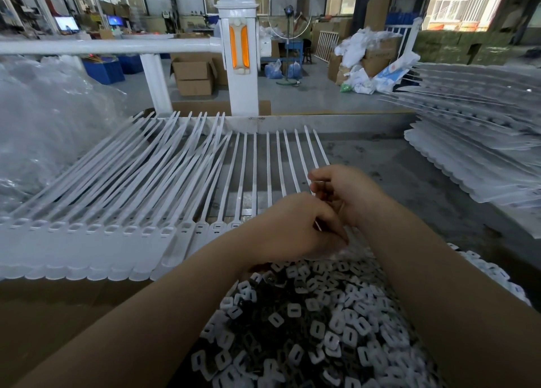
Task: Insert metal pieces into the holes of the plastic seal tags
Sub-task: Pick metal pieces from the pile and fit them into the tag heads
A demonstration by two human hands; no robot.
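A row of white plastic seal tags (123,235) lies across the table, flat heads toward me and long tails fanning away. A heap of small square metal pieces (316,323) with slots fills the near middle. My left hand (292,229) hovers over the heads at the right end of the row, fingers pinched together; what they hold is hidden. My right hand (348,194) is just beyond it, fingers curled over the tails of the last tags, apparently pinching something small that I cannot make out. The two hands nearly touch.
More seal tags are stacked at the right (480,165). Clear plastic bags (44,118) pile up at the left. A brown cardboard surface (73,311) lies at the near left. A white post (240,60) and rail stand behind the table's metal back edge (322,123).
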